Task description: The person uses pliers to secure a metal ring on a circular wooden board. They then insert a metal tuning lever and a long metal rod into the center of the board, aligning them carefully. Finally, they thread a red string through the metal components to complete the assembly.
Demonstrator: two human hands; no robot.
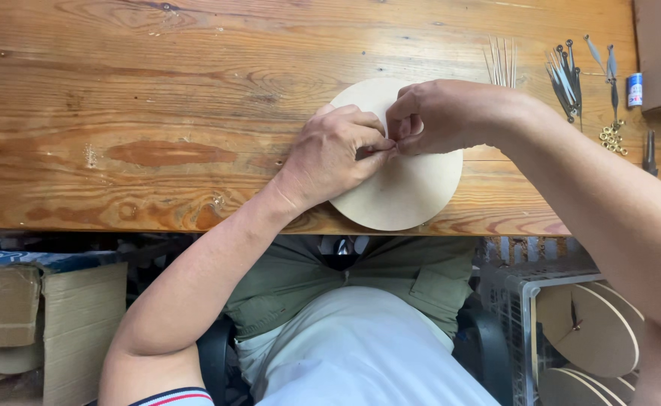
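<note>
Left hand (pixel 334 154) and right hand (pixel 435 116) meet over the round wooden disc (pixel 413 192) on the surface (pixel 120 113); fingers pinch together at its centre; what they pinch is hidden.

1. A brown cardboard box (pixel 48 323) sits under the wooden table at the bottom left. It has a blue printed patch on its side.
2. A small blue and white tube (pixel 635 89) with a label lies on the table's far right.
3. A brown cardboard box corner (pixel 657 53) shows at the top right.

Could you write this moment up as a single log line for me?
left hand: pinching at centre of round pale wooden disc | right hand: pinching same spot | disc: flat on wooden table | dark metal clock hands: lying apart
</note>
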